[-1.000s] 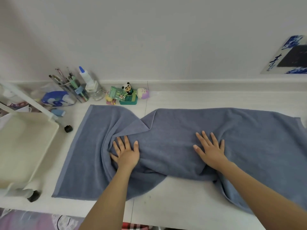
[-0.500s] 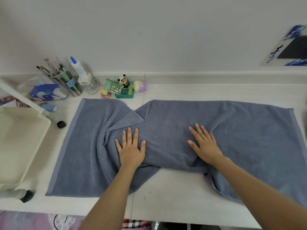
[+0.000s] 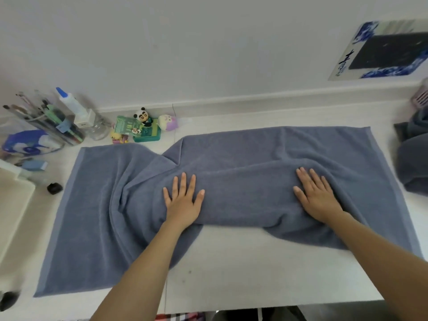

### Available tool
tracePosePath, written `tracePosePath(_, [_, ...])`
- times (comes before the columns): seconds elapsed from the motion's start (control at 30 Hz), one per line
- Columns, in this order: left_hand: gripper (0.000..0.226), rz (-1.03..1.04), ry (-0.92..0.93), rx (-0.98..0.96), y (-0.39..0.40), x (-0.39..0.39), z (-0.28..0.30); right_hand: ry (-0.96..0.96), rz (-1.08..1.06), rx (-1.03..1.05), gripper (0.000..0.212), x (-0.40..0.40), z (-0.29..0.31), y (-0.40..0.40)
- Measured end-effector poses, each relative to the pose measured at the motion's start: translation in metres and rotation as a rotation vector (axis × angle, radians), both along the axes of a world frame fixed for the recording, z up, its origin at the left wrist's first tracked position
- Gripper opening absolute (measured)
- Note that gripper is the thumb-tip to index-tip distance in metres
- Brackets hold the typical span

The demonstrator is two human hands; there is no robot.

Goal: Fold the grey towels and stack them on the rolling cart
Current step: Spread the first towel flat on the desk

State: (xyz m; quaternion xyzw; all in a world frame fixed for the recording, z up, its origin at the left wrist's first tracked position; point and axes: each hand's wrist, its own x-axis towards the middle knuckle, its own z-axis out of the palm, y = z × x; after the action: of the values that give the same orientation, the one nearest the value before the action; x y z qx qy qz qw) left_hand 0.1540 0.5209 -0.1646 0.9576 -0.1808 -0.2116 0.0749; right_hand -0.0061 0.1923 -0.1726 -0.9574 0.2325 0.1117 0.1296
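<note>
- Grey towel (image 3: pixel 243 181): lies spread lengthwise across the white table (image 3: pixel 254 274). The middle section is bunched and creased; both ends lie flatter. Its near edge in the middle is drawn away from the table's front edge, leaving bare surface there.
- Left hand (image 3: pixel 184 201): rests palm down on the towel's centre-left, fingers straight and spread, pressing the cloth. Nothing is pinched.
- Right hand (image 3: pixel 317 198): rests palm down on the towel's centre-right, fingers straight and close together, angled toward the towel's far-left. Nothing is gripped.
- Rolling cart (image 3: pixel 11 216): cream tray, partly in frame, just beyond the towel's left end. One black caster (image 3: pixel 55 188) shows between cart and towel.
- Second grey towel (image 3: pixel 412 158): heaped, unfolded, just past the towel's right end, cut off by the frame.
- Behind the towel's far-left corner, against the wall: a pen holder (image 3: pixel 46 121), a glue bottle (image 3: pixel 71 105), a panda figurine (image 3: pixel 143 117) on a green box (image 3: pixel 146 133).
</note>
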Motion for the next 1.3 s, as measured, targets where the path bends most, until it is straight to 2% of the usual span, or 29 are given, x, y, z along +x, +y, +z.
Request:
tracePosePath(0.07, [0.059,0.018,0.043,-0.097,-0.008,0.004,0.005,0.004,-0.038,0.033,0.074,0.014,0.007,0.001])
tracePosePath(0.1, [0.059,0.004,0.028,-0.157,-0.010,0.001,0.007,-0.072,-0.045,0.027,0.067,0.017,0.010,0.008])
tracePosePath(0.2, [0.061,-0.069,-0.164,-0.363,-0.006,-0.031,0.007,-0.366,0.100,-0.008,0.060,0.001,0.019,0.054])
tracePosePath(0.3, [0.037,-0.015,-0.332,-0.530,0.014,-0.070,0.001,-0.457,0.261,0.102,0.049,-0.036,0.012,0.092])
tracePosePath(0.37, [0.029,0.042,-0.360,-0.535,0.028,-0.089,-0.002,-0.456,0.255,0.168,0.038,-0.055,0.005,0.099])
tracePosePath(0.43, [0.034,0.093,-0.371,-0.476,0.042,-0.103,-0.007,-0.490,0.223,0.171,0.028,-0.069,-0.004,0.098])
tracePosePath(0.5, [0.041,0.138,-0.352,-0.448,0.052,-0.110,-0.013,-0.487,0.206,0.165,0.029,-0.075,-0.008,0.094])
tracePosePath(0.6, [0.042,0.228,-0.244,-0.514,0.059,-0.109,-0.013,-0.498,0.206,0.158,0.023,-0.073,-0.010,0.086])
tracePosePath(0.73, [0.017,0.283,-0.119,-0.575,0.060,-0.101,-0.005,-0.463,0.066,0.290,0.007,-0.064,-0.001,0.079])
tracePosePath(0.8, [0.013,0.295,-0.039,-0.602,0.062,-0.098,0.007,-0.395,0.027,0.386,0.005,-0.063,0.010,0.073])
tracePosePath(0.9, [0.024,0.220,0.106,-0.557,0.076,-0.100,0.030,-0.324,-0.020,0.541,0.003,-0.077,0.038,0.057])
tracePosePath(1.0, [0.023,0.107,0.182,-0.441,0.098,-0.095,0.046,-0.186,0.031,0.557,0.014,-0.087,0.048,0.043])
tracePosePath(1.07, [0.019,0.046,0.201,-0.206,0.103,-0.105,0.055,-0.137,0.111,0.468,0.017,-0.099,0.050,0.043])
tracePosePath(1.13, [0.014,0.020,0.178,-0.023,0.096,-0.114,0.058,-0.143,0.170,0.290,0.015,-0.102,0.047,0.048])
tracePosePath(1.2, [0.017,0.053,0.156,-0.035,0.082,-0.124,0.059,-0.093,0.211,0.167,0.038,-0.104,0.043,0.059])
tracePosePath(1.3, [0.048,0.012,0.187,-0.040,0.058,-0.137,0.052,0.099,0.259,0.055,0.054,-0.109,0.034,0.075])
